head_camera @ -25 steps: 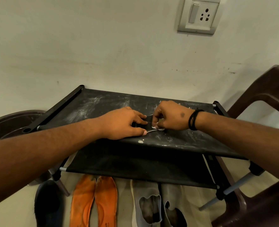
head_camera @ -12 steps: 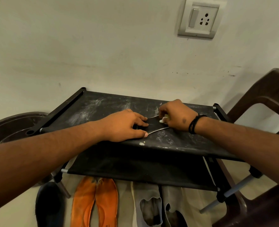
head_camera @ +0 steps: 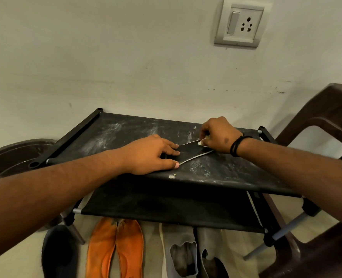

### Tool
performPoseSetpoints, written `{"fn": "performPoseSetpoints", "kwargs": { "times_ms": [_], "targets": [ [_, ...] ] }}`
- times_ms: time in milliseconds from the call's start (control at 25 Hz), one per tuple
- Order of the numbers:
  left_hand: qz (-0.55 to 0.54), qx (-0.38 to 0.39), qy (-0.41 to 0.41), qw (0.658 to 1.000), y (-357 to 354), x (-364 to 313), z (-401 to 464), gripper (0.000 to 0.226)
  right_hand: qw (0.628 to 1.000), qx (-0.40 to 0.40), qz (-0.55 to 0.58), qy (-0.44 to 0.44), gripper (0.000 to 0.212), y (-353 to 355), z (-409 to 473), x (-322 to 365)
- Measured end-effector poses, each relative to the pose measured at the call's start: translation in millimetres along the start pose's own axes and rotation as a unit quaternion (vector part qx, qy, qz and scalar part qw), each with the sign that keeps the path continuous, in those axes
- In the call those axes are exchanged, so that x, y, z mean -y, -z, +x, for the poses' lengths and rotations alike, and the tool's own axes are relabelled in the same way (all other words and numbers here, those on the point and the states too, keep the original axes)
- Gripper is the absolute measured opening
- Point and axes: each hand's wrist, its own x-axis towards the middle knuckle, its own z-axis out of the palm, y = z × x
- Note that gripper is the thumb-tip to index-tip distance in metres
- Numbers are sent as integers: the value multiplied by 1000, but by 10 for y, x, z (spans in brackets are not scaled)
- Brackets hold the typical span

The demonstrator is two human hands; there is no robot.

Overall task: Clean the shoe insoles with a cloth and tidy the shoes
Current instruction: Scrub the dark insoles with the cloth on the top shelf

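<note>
Head view: black insole (head_camera: 188, 152) is lying on the dusty top shelf (head_camera: 126, 129), long axis running left-right. Left hand (head_camera: 152, 155) is pressing its near end flat, right hand (head_camera: 219, 135) is pinching a small cloth (head_camera: 202, 141) at the far end.

**Room & blocks round the rack top**

Dusty black fabric rack top (head_camera: 126, 135): left half bare, open from above. Middle taken by left hand (head_camera: 152, 155) pressing flat black insole w/ pale edge (head_camera: 192, 152); right hand (head_camera: 219, 135) on its far end. Off-white wall (head_camera: 126, 67) shuts the back. Brown plastic chair (head_camera: 316, 121) crowds right side, dark round tub (head_camera: 11, 155) the left. Under lower shelf, floor lined w/ orange insole pair (head_camera: 114, 249) & worn grey insoles (head_camera: 186, 253).
</note>
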Motion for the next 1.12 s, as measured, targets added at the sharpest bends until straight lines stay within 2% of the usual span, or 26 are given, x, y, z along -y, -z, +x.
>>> {"fn": "performPoseSetpoints", "kwargs": {
  "times_ms": [80,200,240,440,600,800,880,1040,1120],
  "targets": [
    [2,1,0,1000,0,8,-13,51,1000,19,2,3,4,17,-5,19],
    [10,1,-3,1000,0,20,-8,51,990,106,77,51,5,17,-115,184],
    [9,2,-3,1000,-1,21,-1,51,988,113,87,55,5,14,-132,191],
    [5,2,0,1000,-17,39,1,52,999,28,-1,23,4,10,-83,33],
    [1,1,1,1000,-30,63,4,53,998,49,-7,41,5,-5,-104,42],
    [-3,6,7,1000,13,29,0,52,990,96,92,41,6,69,-146,59],
    [3,10,9,1000,20,10,-1,52,991,101,85,37,5,65,-113,42],
    [7,10,11,1000,19,18,5,52,1000,30,0,-7,5,72,-27,-12],
    [14,7,6,1000,6,47,2,51,997,71,18,23,6,64,-105,104]
  ]
}}
